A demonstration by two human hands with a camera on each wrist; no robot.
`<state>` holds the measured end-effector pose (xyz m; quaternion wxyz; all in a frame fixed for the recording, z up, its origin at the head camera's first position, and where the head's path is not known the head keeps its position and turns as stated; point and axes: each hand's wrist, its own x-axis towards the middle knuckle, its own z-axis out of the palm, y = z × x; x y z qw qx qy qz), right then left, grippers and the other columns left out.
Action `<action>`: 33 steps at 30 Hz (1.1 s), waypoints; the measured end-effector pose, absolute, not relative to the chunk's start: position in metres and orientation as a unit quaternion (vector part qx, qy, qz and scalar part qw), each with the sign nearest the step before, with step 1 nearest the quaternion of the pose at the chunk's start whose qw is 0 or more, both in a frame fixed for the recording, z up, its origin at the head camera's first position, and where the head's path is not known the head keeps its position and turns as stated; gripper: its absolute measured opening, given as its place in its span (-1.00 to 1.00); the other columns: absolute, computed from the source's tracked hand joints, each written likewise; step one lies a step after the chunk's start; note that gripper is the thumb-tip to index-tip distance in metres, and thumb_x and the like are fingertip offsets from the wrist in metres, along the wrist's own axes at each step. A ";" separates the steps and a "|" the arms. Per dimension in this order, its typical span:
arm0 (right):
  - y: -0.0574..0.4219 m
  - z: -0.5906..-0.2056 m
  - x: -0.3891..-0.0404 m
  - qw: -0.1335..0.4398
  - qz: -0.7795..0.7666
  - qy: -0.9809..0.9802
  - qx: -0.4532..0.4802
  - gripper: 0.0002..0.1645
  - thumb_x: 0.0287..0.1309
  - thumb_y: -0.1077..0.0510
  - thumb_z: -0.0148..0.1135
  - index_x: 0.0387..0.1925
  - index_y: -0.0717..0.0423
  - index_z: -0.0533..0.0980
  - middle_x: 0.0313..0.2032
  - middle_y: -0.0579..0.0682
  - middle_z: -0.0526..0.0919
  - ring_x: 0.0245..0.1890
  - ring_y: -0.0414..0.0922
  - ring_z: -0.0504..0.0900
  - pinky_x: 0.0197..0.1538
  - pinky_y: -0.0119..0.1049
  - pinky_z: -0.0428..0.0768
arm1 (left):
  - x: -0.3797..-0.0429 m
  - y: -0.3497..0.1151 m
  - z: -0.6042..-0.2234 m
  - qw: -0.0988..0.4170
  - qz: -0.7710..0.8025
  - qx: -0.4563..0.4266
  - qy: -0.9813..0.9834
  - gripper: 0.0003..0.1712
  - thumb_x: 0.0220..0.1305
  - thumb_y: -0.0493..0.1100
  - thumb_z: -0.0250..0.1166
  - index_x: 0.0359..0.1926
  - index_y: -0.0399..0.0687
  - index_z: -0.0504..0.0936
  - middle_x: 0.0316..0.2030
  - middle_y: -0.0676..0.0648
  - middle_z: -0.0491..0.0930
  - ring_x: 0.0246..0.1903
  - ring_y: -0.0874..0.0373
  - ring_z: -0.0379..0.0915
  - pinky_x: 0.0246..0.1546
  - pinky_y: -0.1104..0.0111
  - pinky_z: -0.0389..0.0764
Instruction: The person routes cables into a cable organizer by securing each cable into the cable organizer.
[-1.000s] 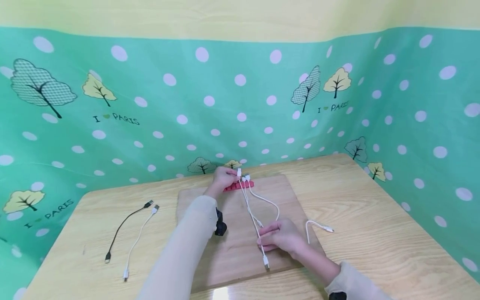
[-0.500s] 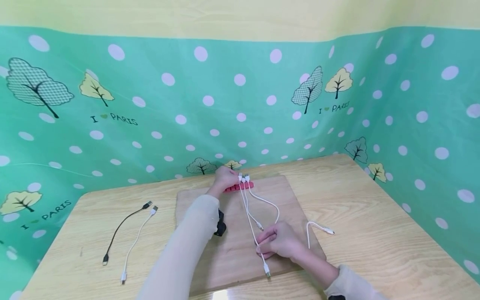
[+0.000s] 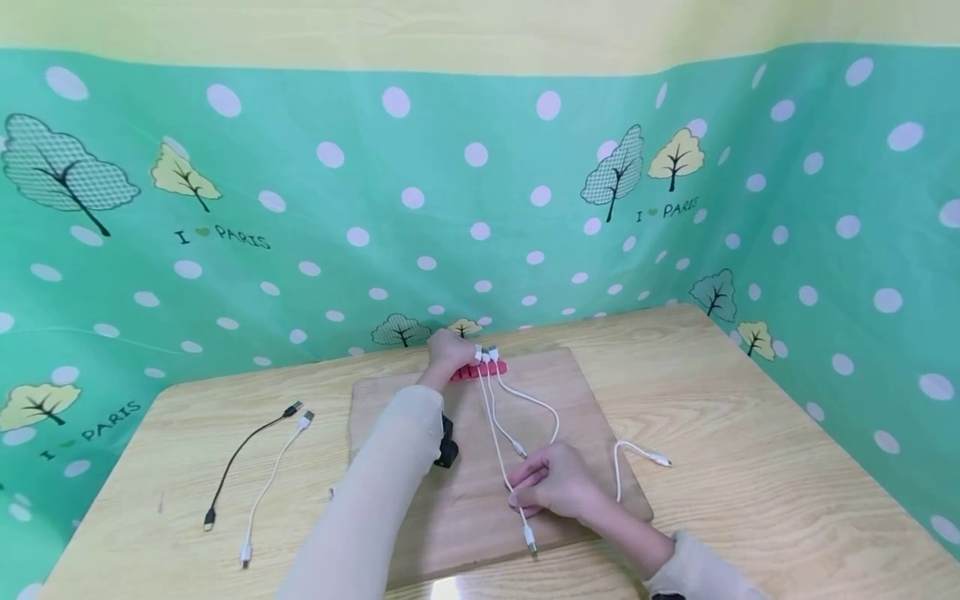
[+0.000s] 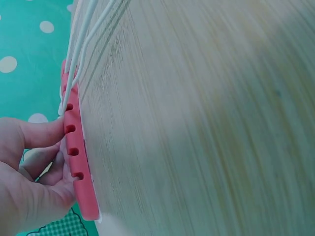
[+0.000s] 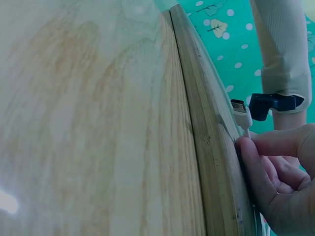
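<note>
A red cable holder (image 3: 491, 367) with a row of slots lies along the far edge of a wooden board (image 3: 450, 521). White USB cables sit in its right-hand slots. My left hand (image 3: 448, 352) is at the holder, pinching the upper connector of one white USB cable (image 3: 495, 442); in the left wrist view its thumb and fingers close in behind the red strip (image 4: 81, 162). Near the board's front, my right hand (image 3: 558, 485) pinches the same cable just above its lower plug, and the right wrist view shows that white plug (image 5: 241, 115) sticking out past the fingertips.
On the table's left lie a black USB cable (image 3: 243, 458) and a white one (image 3: 272, 483). A white cable end (image 3: 645, 452) bends over the board's right side. Another white plug (image 3: 519, 449) rests mid-board. A green dotted curtain (image 3: 315, 217) stands behind the table.
My left hand has lowered the cable's upper connector to the holder, beside the other plugs. My right hand has shifted slightly left and toward the front, and the cable runs straighter.
</note>
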<state>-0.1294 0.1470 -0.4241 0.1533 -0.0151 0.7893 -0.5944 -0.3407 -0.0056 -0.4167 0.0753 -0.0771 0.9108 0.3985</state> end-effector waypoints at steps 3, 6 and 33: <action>0.147 -0.423 -0.130 0.155 -0.592 0.790 -0.017 -0.76 -0.20 0.49 0.44 -0.35 0.46 0.63 -0.50 0.25 0.74 -0.57 -0.13 0.75 -0.40 -0.23 0.79 | -0.339 -0.004 -0.415 0.070 0.387 -0.080 0.916 -0.79 -0.06 -0.26 0.41 -0.55 -0.16 0.49 -0.52 -0.04 0.45 -0.50 0.13 0.36 -0.64 0.52 0.37; 0.146 -0.422 -0.131 0.155 -0.587 0.794 -0.016 -0.76 -0.20 0.50 0.44 -0.36 0.46 0.64 -0.50 0.25 0.74 -0.58 -0.13 0.74 -0.41 -0.24 0.78 | -0.339 -0.003 -0.414 0.068 0.376 -0.076 0.921 -0.82 -0.06 -0.25 0.40 -0.50 -0.19 0.53 -0.50 -0.06 0.46 -0.50 0.13 0.36 -0.65 0.52 0.36; 0.148 -0.417 -0.124 0.141 -0.548 0.823 -0.049 -0.78 -0.17 0.49 0.42 -0.35 0.43 0.66 -0.51 0.23 0.74 -0.61 -0.16 0.71 -0.46 -0.33 0.76 | -0.333 -0.019 -0.397 0.147 0.311 -0.034 0.938 -0.40 0.13 0.03 0.42 0.05 -0.33 0.58 0.07 -0.22 0.61 -0.08 0.05 0.48 0.15 0.27 0.60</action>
